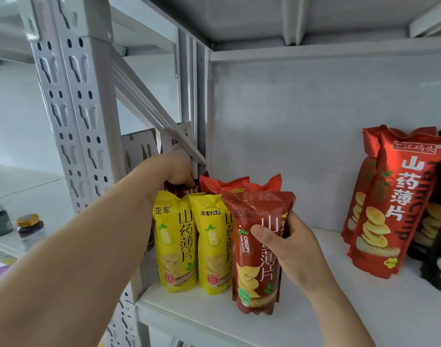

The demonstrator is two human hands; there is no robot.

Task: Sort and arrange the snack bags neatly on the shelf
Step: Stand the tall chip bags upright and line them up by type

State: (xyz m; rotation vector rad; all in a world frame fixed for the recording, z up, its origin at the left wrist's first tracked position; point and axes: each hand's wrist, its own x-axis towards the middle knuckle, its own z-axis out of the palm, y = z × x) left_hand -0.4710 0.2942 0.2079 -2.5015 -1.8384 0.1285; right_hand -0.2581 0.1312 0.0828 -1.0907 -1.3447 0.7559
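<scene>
The right hand grips a red snack bag around its middle, thumb across the front and fingers curled round its right edge, holding it upright with its bottom edge at or just above the front of the white shelf; whether it touches the board I cannot tell. Immediately left of those fingers stand two yellow snack bags side by side, upright, the nearer one touching the red bag. The left hand reaches over the yellow pair to the back corner, its fingers curled down onto the top edge of a dark red bag that stands behind them; the fingertips are partly hidden, so whether they pinch it or only press on it I cannot tell. Just right of the left fingers, behind the held bag, the crimped tops of more orange-red bags show in a back row. Well to the right of the right fingers, a separate group of larger red bags leans near the back wall, with dark bags just beyond them at the frame edge. Far left of the left fingers, outside the perforated upright post, two small jars sit on a lower surface
</scene>
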